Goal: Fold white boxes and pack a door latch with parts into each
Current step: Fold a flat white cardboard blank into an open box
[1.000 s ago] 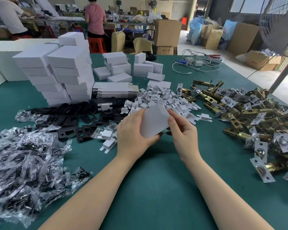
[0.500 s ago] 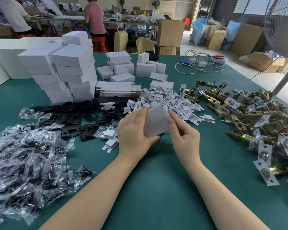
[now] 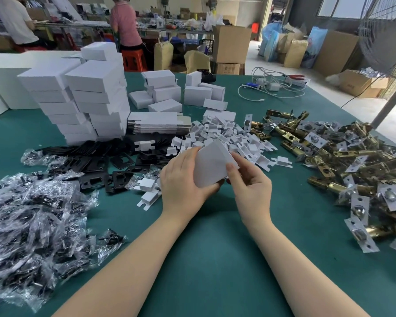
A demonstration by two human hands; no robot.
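On the green felt-covered table, a heap of brass door latches lies to the right. A small white cardboard box, light and easily creased, is held above the table, gripped by the left hand and pinched by the right hand. It is judged best held at its folded edges, not its thin panels.

Green-covered table. Landmark = pile of small white card inserts, mid-table. Left of it: black strike plates, spread flat. Further left + nearer cam: heap of clear plastic parts bags. Behind-left: two tall stacks of folded white boxes; flat box blanks just beside pile. Behind: loose white boxes. Right: brass door latches, big heap. Far behind-right: white cables.
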